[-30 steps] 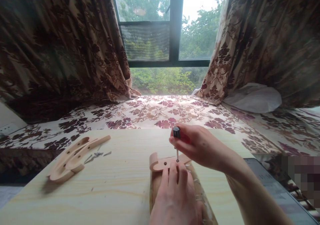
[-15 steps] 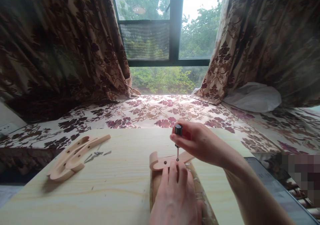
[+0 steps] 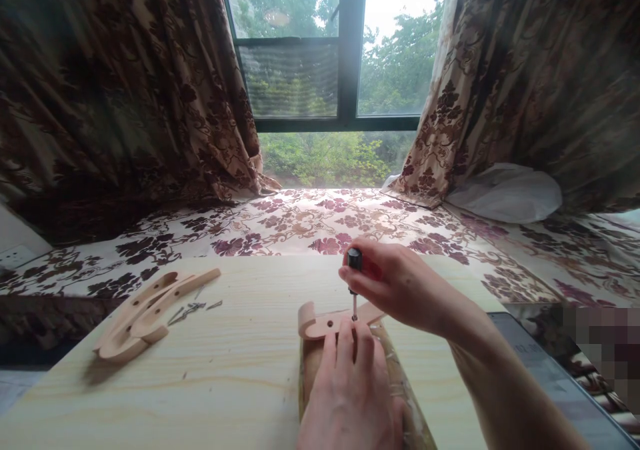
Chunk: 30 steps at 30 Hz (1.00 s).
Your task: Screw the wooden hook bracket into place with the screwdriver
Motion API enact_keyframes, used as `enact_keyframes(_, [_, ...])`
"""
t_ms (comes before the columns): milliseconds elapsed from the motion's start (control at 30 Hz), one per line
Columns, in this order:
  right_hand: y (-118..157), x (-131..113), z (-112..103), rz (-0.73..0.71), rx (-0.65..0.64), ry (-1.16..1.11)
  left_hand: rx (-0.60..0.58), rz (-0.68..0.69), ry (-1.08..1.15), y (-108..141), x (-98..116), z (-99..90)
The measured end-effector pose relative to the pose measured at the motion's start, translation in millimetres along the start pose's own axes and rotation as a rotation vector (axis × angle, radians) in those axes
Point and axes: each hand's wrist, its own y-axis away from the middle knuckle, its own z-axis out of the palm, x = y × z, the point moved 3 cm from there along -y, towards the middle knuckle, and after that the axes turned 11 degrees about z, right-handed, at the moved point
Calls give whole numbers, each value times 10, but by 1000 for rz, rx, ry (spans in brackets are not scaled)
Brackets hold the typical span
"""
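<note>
Screwdriver, one, points down, gripped by right hand.
Left hand, fingers straight, touches one wooden hook below it, long axis left-right, curl left; two more hooks lie left.

Your right hand gripping the upright screwdriver, tip down on the wooden hook, your left hand fingertips right at it, loose screws and curved pieces well left of both hands

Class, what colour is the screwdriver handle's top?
The screwdriver handle's top is black; the head view shows it best.
</note>
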Motion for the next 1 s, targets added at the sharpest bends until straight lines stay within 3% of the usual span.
enact_keyframes(200, [-32,38,-1,79,82,98,11,38,27,17,-21,29])
enact_keyframes(467, [-5,1,-27,42,31,46,10,-5,7,5,-1,31])
enact_keyframes(667, [-48,34,-25,102,122,117,-15,49,26,8,-16,36])
enact_keyframes(867, [-2,1,4,7,-4,32,31,70,-7,8,-26,72])
enact_keyframes(1000, [-25,22,11,8,29,52,21,55,11,10,-10,61])
